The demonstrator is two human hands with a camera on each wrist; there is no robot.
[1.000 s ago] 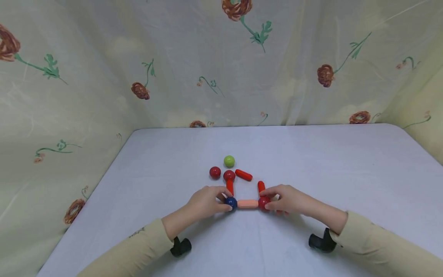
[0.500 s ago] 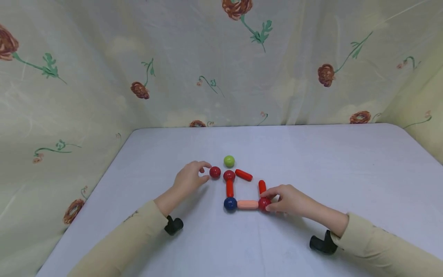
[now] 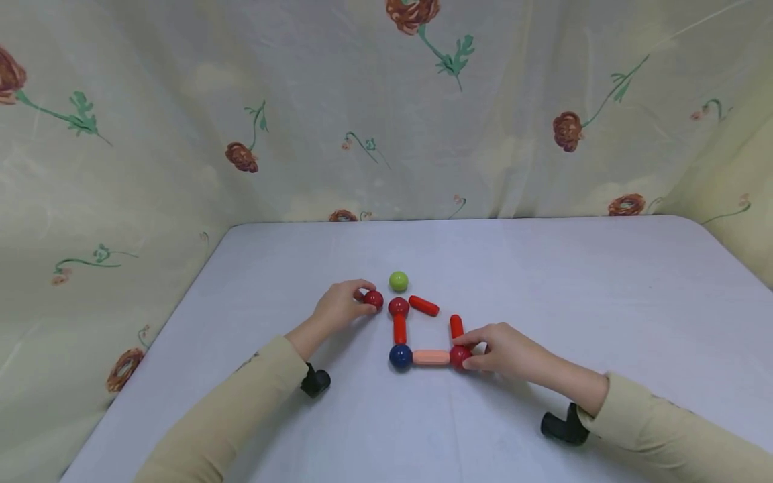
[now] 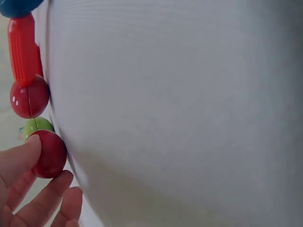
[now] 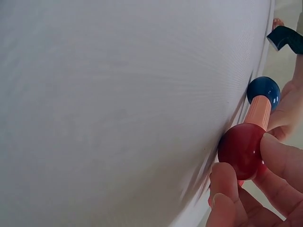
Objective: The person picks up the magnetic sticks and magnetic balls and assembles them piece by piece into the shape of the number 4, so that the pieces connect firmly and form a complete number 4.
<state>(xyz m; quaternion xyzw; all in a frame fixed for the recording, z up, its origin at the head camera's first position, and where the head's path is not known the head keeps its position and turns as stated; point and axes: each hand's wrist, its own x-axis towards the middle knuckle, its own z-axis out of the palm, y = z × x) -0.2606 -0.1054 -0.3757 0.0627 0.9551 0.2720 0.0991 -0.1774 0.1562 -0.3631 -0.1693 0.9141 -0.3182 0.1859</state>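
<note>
Between thumb and fingers, my left hand (image 3: 339,306) pinches a loose red ball (image 3: 374,300), which the left wrist view shows close up. My right hand (image 3: 504,349) holds another red ball (image 3: 460,357) at the near right corner of a joined shape. From that ball a pink rod (image 3: 431,357) runs left to a blue ball (image 3: 400,357). A red rod (image 3: 399,329) leads away from the blue ball to a third red ball (image 3: 398,307). Another red rod (image 3: 456,326) points away from the ball at my right hand; its near end is hidden by the fingers.
A green ball (image 3: 398,281) lies just beyond the shape. A loose red rod (image 3: 424,306) rests aslant beside the far red ball. Everything is on a table with a white cloth (image 3: 574,288), and a flowered curtain (image 3: 483,134) hangs behind it.
My left hand has left the blue ball, moved away and to the left, and taken hold of the loose red ball. My right hand has stayed on its red ball.
</note>
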